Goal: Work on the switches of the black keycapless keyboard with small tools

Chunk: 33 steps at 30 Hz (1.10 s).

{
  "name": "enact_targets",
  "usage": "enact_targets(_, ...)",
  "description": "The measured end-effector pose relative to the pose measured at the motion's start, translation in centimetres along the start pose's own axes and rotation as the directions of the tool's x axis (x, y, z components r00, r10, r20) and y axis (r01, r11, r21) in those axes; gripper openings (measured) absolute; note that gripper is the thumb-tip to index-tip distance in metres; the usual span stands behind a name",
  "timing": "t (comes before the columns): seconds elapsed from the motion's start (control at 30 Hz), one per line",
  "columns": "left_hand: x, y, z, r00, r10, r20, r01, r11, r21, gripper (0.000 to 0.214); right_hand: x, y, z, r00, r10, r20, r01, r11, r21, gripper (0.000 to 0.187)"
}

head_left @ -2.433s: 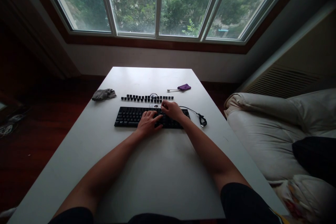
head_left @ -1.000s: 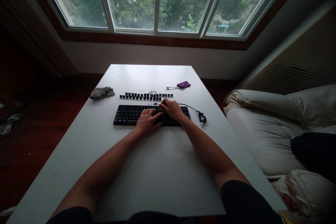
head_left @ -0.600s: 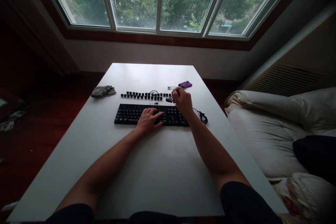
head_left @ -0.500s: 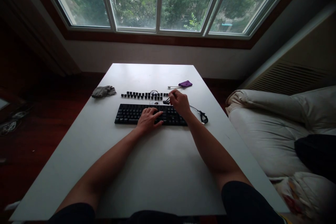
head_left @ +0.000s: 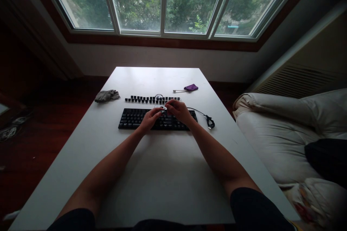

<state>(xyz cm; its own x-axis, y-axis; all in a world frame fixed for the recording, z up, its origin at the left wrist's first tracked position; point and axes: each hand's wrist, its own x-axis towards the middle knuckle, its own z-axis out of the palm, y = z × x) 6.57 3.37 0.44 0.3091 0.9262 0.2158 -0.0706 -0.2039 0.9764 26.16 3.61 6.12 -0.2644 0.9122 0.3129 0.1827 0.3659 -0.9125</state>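
**Loose keycaps [head_left: 146, 100] beyond fingers; job partway, est.**
R hand [head_left: 178, 110] pinches sm. item [head_left: 163, 110], ID unclear; L hand [head_left: 149, 119] tips close by, grip can't tell. Kb [head_left: 132, 118] under fingers, many keys seated, others hidden.

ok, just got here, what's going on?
A person's left hand and right hand come together over a black keyboard, at a small item too tiny to identify. Behind the keyboard, two rows of loose black keycaps sit on the white table. The bundled cable lies off to the right.
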Motion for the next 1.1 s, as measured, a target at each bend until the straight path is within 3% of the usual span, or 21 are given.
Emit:
enact_targets(0.07,0.1,-0.2,0.0,0.997,-0.069,0.039,0.075,0.984,-0.163,0.038,0.0,0.1,0.1,1.000,0.003,0.007,-0.003,0.998,0.055,0.030)
enact_targets(0.17,0.0,-0.4,-0.1,0.992,-0.113,0.063,0.125,0.955,-0.268,0.038,0.0,0.2,0.1,1.000,-0.007,0.025,0.005,0.995,0.095,0.031)
enact_targets(0.33,0.1,-0.4,-0.2,0.990,-0.131,0.060,0.143,0.947,-0.287,0.044,-0.3,0.3,0.0,0.996,-0.078,0.054,0.070,0.990,0.125,0.030)
enact_targets(0.67,0.0,-0.3,-0.3,0.990,-0.134,0.038,0.139,0.947,-0.289,0.046,-0.4,0.4,-0.2,0.995,-0.054,0.087,0.035,0.978,0.206,0.034)
enact_targets(0.77,0.1,-0.7,-0.4,0.989,-0.147,0.025,0.147,0.935,-0.324,0.047,-0.4,0.3,-0.2,0.999,-0.039,0.030,0.033,0.984,0.173,0.034)
enact_targets(0.93,0.4,-1.4,-0.6,0.987,-0.161,-0.012,0.147,0.922,-0.357,0.054,0.0,0.2,-0.8,0.983,-0.035,-0.182,0.051,0.995,0.084,0.038)
enact_targets(1.1,0.4,-1.1,-0.5,0.991,-0.136,0.003,0.130,0.935,-0.330,0.058,0.4,0.3,-1.6,0.984,-0.059,-0.169,0.050,0.997,-0.059,0.042)
